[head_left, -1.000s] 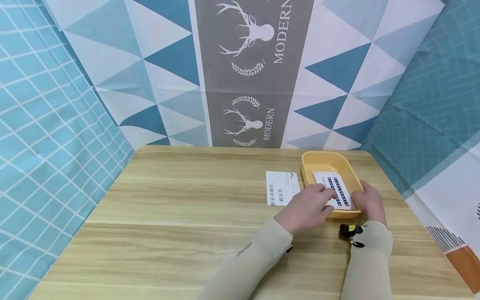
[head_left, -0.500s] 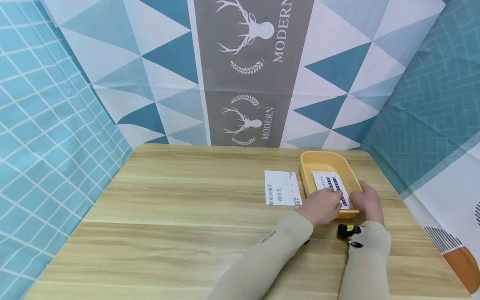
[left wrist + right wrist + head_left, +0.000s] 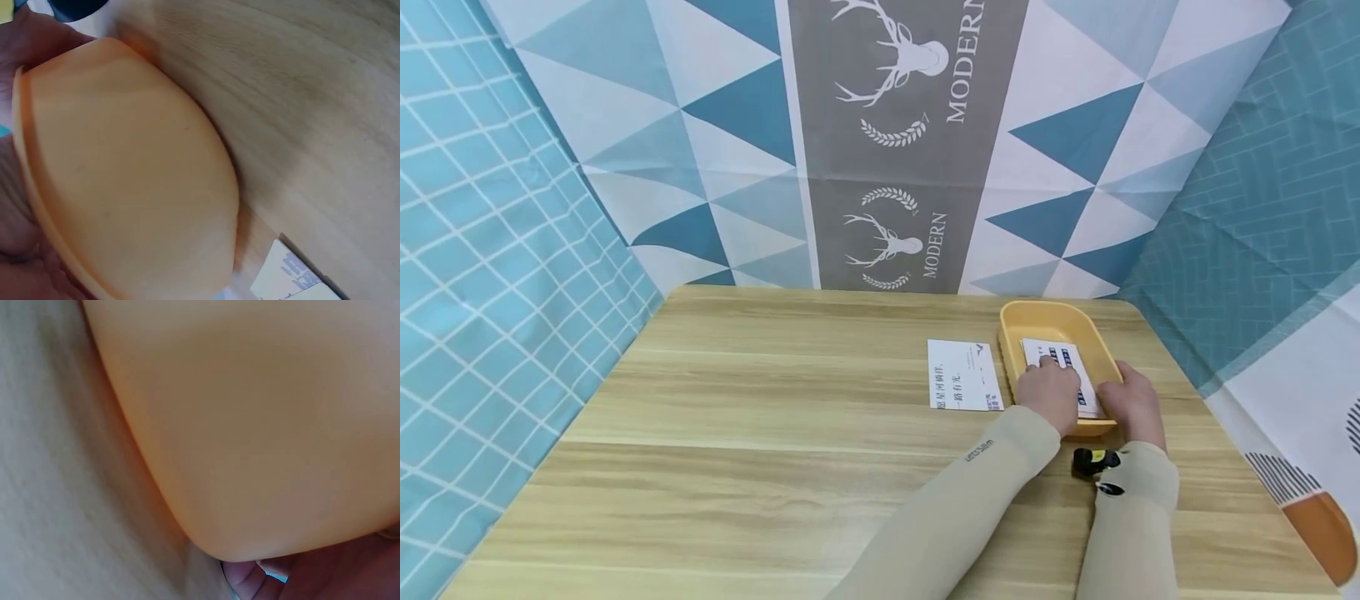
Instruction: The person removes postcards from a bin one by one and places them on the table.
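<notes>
In the head view a yellow-orange tray holds a small stack of white printed cards with blue rows. My left hand reaches over the near left part of the tray, its fingers curled at the left side of the top card; the fingertips are hidden. My right hand grips the right rim near the front corner. The left wrist view shows the outer wall of the tray with my left hand over its rim. In the right wrist view, right-hand fingers sit below the tray wall.
A white card printed with dark characters lies on the wooden table, just left of the tray. Patterned cloth hangs behind the table and along both sides.
My left hand has gone from extended fingers on the cards to curled fingers at their left side. The stack's far left corner sits slightly higher. My right hand stays on the rim.
</notes>
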The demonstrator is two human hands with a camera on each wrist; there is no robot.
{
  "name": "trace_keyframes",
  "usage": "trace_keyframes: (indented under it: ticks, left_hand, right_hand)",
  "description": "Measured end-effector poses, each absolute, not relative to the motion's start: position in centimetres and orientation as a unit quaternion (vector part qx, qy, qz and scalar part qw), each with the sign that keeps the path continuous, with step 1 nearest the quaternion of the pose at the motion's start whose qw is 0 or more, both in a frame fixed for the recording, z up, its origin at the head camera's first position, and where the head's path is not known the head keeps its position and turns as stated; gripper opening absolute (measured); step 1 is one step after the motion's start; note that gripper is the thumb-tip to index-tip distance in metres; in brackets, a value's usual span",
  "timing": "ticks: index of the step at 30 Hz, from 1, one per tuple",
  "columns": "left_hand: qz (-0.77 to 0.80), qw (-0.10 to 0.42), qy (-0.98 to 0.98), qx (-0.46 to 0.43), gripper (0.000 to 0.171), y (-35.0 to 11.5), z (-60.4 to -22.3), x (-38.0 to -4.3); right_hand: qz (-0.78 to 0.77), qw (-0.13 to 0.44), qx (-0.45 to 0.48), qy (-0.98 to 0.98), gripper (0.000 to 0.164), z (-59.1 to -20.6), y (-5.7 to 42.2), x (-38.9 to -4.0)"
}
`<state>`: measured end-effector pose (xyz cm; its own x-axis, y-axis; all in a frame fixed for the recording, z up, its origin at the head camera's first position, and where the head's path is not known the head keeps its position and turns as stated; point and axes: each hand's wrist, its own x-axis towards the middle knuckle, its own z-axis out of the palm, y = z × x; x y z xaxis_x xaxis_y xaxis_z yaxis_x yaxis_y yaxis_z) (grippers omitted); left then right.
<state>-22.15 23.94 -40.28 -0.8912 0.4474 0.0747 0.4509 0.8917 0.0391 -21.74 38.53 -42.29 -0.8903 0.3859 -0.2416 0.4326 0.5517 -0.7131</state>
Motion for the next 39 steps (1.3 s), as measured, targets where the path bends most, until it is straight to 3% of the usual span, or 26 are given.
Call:
trace_keyframes:
  ticks: [14,26,39]
  left_hand:
    - [0.002,-0.012,-0.978,-0.207,0.023,24.6,-40.8,-23.2]
    - [-0.037,0.037,-0.974,-0.22,0.024,24.1,-41.4,-23.2]
    - [-0.093,0.112,-0.965,-0.218,0.051,23.4,-41.8,-23.3]
  right_hand:
    - [-0.43,0.036,0.243,0.869,0.07,-42.4,38.2,-21.9]
    - [-0.428,0.037,0.239,0.871,0.069,-42.2,38.1,-21.8]
    - [-0.435,0.034,0.227,0.871,0.072,-42.2,38.5,-21.9]
